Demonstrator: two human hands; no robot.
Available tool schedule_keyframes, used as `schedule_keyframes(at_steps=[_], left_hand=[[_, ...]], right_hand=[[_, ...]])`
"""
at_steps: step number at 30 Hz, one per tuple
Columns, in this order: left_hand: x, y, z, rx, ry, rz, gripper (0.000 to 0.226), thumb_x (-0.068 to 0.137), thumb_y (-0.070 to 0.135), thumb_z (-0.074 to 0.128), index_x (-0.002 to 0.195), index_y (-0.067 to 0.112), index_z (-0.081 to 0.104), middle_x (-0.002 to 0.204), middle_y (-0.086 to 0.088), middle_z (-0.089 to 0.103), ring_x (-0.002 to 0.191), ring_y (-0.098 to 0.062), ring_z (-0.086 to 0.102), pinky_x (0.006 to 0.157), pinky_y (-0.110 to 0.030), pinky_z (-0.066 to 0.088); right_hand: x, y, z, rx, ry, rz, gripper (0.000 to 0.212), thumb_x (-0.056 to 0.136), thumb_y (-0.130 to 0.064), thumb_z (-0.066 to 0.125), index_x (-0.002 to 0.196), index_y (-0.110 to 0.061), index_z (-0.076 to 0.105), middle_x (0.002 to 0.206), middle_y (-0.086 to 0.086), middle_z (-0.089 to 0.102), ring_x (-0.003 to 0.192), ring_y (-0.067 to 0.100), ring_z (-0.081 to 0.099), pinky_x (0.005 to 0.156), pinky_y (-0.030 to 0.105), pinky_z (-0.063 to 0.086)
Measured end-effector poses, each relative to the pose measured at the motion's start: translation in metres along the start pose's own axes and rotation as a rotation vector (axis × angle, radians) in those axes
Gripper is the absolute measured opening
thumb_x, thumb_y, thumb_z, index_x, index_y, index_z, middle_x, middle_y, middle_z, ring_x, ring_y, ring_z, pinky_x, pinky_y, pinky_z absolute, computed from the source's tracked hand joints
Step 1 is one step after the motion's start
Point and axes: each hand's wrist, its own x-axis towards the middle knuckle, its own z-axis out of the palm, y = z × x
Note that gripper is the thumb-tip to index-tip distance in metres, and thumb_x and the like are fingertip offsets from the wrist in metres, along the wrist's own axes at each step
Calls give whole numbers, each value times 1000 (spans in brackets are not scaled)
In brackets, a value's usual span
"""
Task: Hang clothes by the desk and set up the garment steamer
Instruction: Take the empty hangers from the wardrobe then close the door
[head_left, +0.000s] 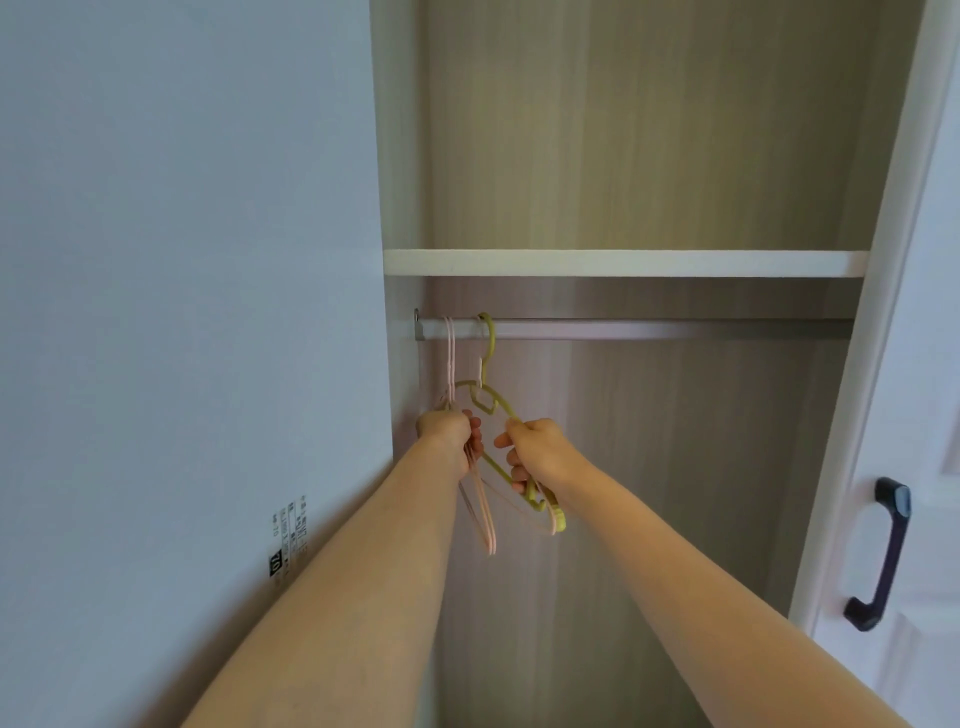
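Inside an open wardrobe, a metal rail (649, 329) runs under a white shelf (623, 263). Pink hangers (451, 358) and a green hanger (488, 364) hook over the rail's left end. My left hand (448, 434) grips the pink hangers by their lower part, with their ends dangling below it. My right hand (535, 451) is closed around the arm of the green hanger, whose lower end sticks out under my wrist. No clothes or steamer are in view.
The wardrobe's white door (914, 467) stands open at right with a dark handle (883, 556). A pale wall (182, 312) with a small printed label (288, 540) fills the left. The wardrobe's back panel is bare wood grain.
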Motion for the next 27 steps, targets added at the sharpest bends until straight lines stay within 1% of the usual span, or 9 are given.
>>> schedule_keyframes(at_steps=[2,4,6,9,14,16,19,21,27], left_hand=[[0,0,1,24,-5,17,29,97,1,34,77,7,53,64,-5,51,38,-11,36,33,-12,30],[-1,1,3,10,-12,12,31,96,-1,31,74,7,52,61,-4,47,30,-9,32,32,-11,26],[-3,4,4,-23,-32,16,33,94,-3,28,71,7,50,60,-3,44,24,-7,28,32,-10,23],[-11,10,8,-68,-57,32,32,95,-3,30,73,7,51,60,-4,45,28,-7,28,32,-10,22],[-28,18,16,-118,-113,48,30,98,1,31,77,7,52,63,-4,46,33,-8,28,32,-11,20],[-35,19,20,-119,-128,54,29,98,2,32,79,7,52,63,-3,46,38,-9,27,32,-13,20],[-48,17,24,-113,-150,65,26,98,1,34,81,7,52,65,-3,47,32,-7,28,32,-15,21],[-56,13,27,-121,-162,55,25,98,1,34,82,7,53,65,-3,47,33,-7,29,32,-15,22],[-96,-9,31,-242,-245,-19,30,97,-3,30,77,8,49,63,-3,43,25,-5,30,30,-13,22]], right_hand=[[-1,-2,-1,-7,17,1,32,100,-23,34,92,-5,59,61,4,42,48,17,40,45,28,39],[0,-5,-2,-36,45,-11,27,98,-19,36,86,-8,58,63,5,44,48,18,40,45,29,37],[0,-8,-4,-62,70,-28,23,96,-14,38,89,-7,58,65,6,46,50,19,41,47,31,38],[-1,-16,-7,-73,94,-49,21,96,-12,39,99,-3,58,71,7,47,57,19,43,48,30,38],[-13,-29,-15,-33,120,-101,26,97,-8,35,80,-12,53,72,6,46,60,18,41,50,27,36],[-18,-30,-17,-33,125,-111,27,97,-8,35,78,-14,52,73,6,47,62,18,42,51,27,37],[-30,-28,-20,-36,139,-119,27,97,-8,35,77,-14,53,73,6,48,63,17,43,52,27,38],[-40,-26,-22,-35,153,-121,29,98,-9,35,76,-15,54,71,5,48,62,17,43,52,27,38],[-81,-7,-34,-36,170,-135,27,97,-10,36,78,-15,55,66,5,44,58,17,41,50,28,38]])
